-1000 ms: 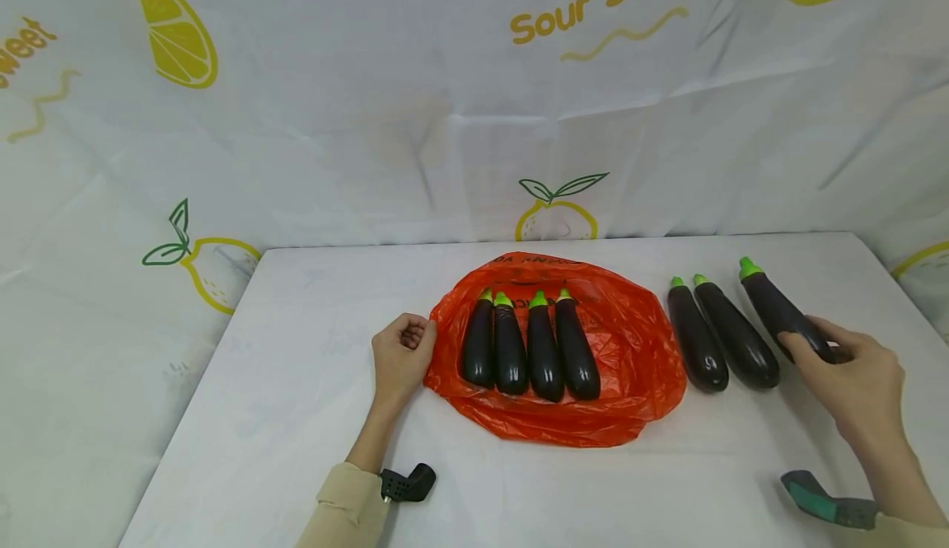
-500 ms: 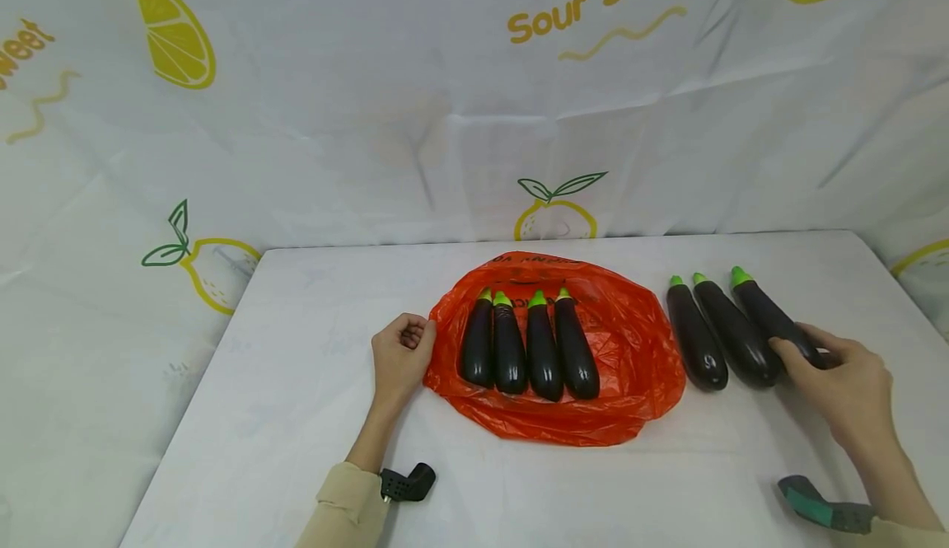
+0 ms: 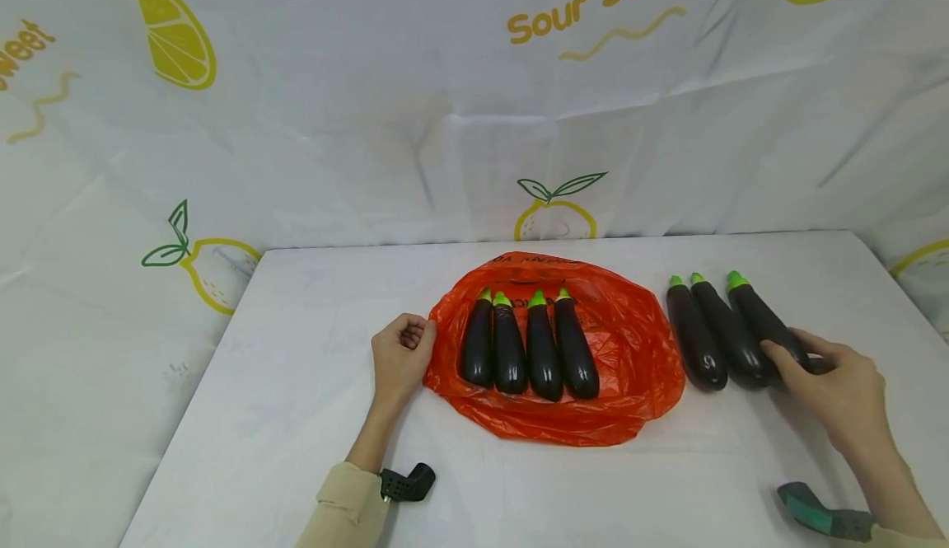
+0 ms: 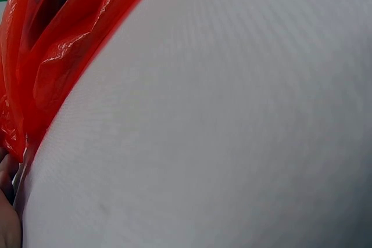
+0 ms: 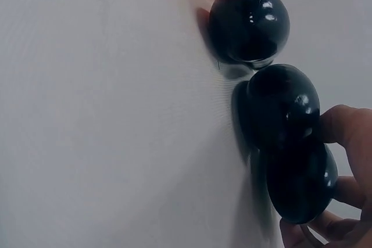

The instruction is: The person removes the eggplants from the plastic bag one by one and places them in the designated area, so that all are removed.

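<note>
My left hand (image 3: pixel 404 358) pinches the left edge of a red plastic bag (image 3: pixel 638 367) that lies spread on the table. Several dark eggplants with green stems, one of them an eggplant (image 3: pixel 544 354), lie side by side on the bag. To the bag's right, my right hand (image 3: pixel 841 387) grips the blunt lower end of the rightmost eggplant (image 3: pixel 759 313). That one lies against the middle eggplant (image 3: pixel 730 334), and a third eggplant (image 3: pixel 693 334) is nearest the bag. In the right wrist view, thumb and fingers are around the lowest eggplant (image 5: pixel 302 184), the thumb close to its neighbour.
A white cloth covers the table (image 3: pixel 311 325). Behind it hangs a white curtain (image 3: pixel 356 119) with lemon prints. Each forearm wears a wrist camera, the left wrist camera (image 3: pixel 408 482) black and the right wrist camera (image 3: pixel 823 515) grey-green.
My right hand has brought its eggplant left and down, closing the gap to the middle eggplant, which has shifted slightly left. The left hand and bag stay put.
</note>
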Available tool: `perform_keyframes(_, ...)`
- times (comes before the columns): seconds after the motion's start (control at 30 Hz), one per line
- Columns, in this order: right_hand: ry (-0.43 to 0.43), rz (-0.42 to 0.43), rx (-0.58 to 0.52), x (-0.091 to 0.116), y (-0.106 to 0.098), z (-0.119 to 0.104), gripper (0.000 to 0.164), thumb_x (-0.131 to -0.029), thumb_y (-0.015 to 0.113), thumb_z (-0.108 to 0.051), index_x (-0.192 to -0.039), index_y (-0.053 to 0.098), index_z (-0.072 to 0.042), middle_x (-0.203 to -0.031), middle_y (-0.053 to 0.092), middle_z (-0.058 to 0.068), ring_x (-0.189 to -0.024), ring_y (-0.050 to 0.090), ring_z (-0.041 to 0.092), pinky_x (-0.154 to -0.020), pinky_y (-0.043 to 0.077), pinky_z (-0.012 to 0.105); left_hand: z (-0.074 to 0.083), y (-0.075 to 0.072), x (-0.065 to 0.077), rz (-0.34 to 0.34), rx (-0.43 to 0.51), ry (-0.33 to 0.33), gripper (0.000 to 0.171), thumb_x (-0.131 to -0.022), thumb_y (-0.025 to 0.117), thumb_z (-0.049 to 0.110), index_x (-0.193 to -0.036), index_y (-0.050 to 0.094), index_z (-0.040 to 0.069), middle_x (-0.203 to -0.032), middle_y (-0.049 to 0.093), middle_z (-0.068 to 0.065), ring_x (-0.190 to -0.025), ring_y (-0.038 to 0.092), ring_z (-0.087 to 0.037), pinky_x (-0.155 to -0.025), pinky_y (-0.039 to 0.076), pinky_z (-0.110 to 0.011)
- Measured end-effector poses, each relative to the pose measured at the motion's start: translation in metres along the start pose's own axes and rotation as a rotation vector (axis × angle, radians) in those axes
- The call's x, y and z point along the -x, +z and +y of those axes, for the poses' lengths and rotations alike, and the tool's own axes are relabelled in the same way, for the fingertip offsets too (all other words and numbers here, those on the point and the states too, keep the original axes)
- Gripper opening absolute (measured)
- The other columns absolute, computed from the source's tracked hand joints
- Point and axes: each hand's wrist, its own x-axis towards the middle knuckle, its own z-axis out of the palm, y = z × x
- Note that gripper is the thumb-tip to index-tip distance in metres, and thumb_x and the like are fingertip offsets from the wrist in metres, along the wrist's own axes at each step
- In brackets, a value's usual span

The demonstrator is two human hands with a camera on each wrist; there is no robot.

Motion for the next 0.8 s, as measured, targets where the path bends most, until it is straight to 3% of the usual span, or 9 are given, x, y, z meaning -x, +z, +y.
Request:
perform_keyframes(0.13,-0.015,-0.011,-0.006,0.0003,-0.0005,0.0007,0.069,-0.097,0.062,-0.041,-0.143,0.049,0.011,-0.13,0.054,0.044,-0.096,0.06,0.047,-0.05,0.037,0.015,0.0001,-0.0003,0.0002,-0.002,-0.003,-0.002,0.011,-0.092,0.069,0.01,-0.083,0.07,0.003,-0.069,0.062,-0.01,-0.062,0.052,-0.011,-0.059,0.047,-0.017)
perform_keyframes(0.2,-0.028,-0.011,-0.006,0.0009,-0.0008,0.0008,0.07,-0.097,0.063,-0.041,-0.141,0.051,0.011,-0.129,0.055,0.044,-0.084,0.063,0.027,-0.05,0.037,0.015,0.0,-0.0003,0.0002,-0.003,-0.002,-0.001,0.011,-0.092,0.069,0.01,-0.083,0.07,0.003,-0.069,0.062,-0.01,-0.062,0.052,-0.011,-0.06,0.047,-0.017)
perform_keyframes(0.3,-0.041,-0.014,-0.01,0.0019,-0.0019,-0.0001,0.07,-0.096,0.063,-0.042,-0.14,0.052,0.011,-0.129,0.056,0.043,-0.073,0.049,-0.007,-0.051,0.038,0.015,0.0003,-0.0003,0.0002,-0.001,0.0,0.001,0.011,-0.092,0.069,0.01,-0.083,0.07,0.003,-0.069,0.062,-0.01,-0.062,0.052,-0.01,-0.06,0.047,-0.017)
perform_keyframes(0.33,-0.042,-0.016,-0.007,0.0022,-0.0021,-0.0008,0.07,-0.096,0.063,-0.043,-0.14,0.052,0.011,-0.129,0.056,0.043,-0.074,0.045,-0.011,-0.051,0.038,0.015,0.0003,-0.0003,0.0002,-0.001,0.0,0.001,0.011,-0.092,0.069,0.01,-0.083,0.07,0.003,-0.069,0.062,-0.01,-0.062,0.052,-0.01,-0.06,0.047,-0.017)
perform_keyframes(0.4,-0.04,-0.024,-0.008,0.0021,-0.0029,-0.0026,0.07,-0.097,0.062,-0.043,-0.14,0.052,0.011,-0.13,0.055,0.043,-0.072,0.052,-0.006,-0.051,0.037,0.016,0.0,-0.0002,0.0001,-0.001,0.0,0.002,0.011,-0.092,0.069,0.01,-0.083,0.07,0.003,-0.069,0.062,-0.01,-0.062,0.052,-0.01,-0.059,0.046,-0.017)
perform_keyframes(0.47,-0.036,-0.031,-0.004,0.0019,-0.0033,-0.0045,0.07,-0.097,0.061,-0.042,-0.141,0.05,0.012,-0.129,0.055,0.045,-0.08,0.065,0.02,-0.051,0.037,0.016,-0.0002,-0.0002,0.0,-0.002,0.0,0.001,0.011,-0.092,0.069,0.01,-0.083,0.07,0.003,-0.069,0.062,-0.01,-0.062,0.052,-0.011,-0.059,0.046,-0.017)
perform_keyframes(0.53,-0.035,-0.035,0.004,0.0016,-0.003,-0.0055,0.071,-0.098,0.061,-0.042,-0.141,0.049,0.013,-0.126,0.055,0.046,-0.093,0.063,0.047,-0.051,0.036,0.017,-0.0004,-0.0002,-0.0001,-0.003,0.001,-0.002,0.012,-0.092,0.069,0.01,-0.083,0.07,0.003,-0.069,0.062,-0.01,-0.062,0.052,-0.011,-0.059,0.046,-0.017)
perform_keyframes(0.57,-0.033,-0.039,0.002,0.001,-0.0032,-0.0059,0.071,-0.098,0.061,-0.042,-0.142,0.048,0.013,-0.125,0.055,0.047,-0.099,0.06,0.055,-0.052,0.036,0.018,-0.0003,-0.0002,-0.0001,-0.003,0.002,-0.002,0.011,-0.092,0.069,0.01,-0.083,0.07,0.003,-0.069,0.062,-0.01,-0.062,0.052,-0.011,-0.059,0.046,-0.017)
perform_keyframes(0.8,-0.062,-0.059,-0.006,0.0008,-0.0019,-0.0017,0.071,-0.097,0.061,-0.043,-0.142,0.05,0.011,-0.12,0.058,0.048,-0.098,0.061,0.055,-0.052,0.037,0.02,-0.0006,0.0003,0.0001,0.001,0.0,0.003,0.012,-0.092,0.069,0.009,-0.083,0.07,0.002,-0.069,0.062,-0.011,-0.062,0.052,-0.011,-0.059,0.046,-0.016)
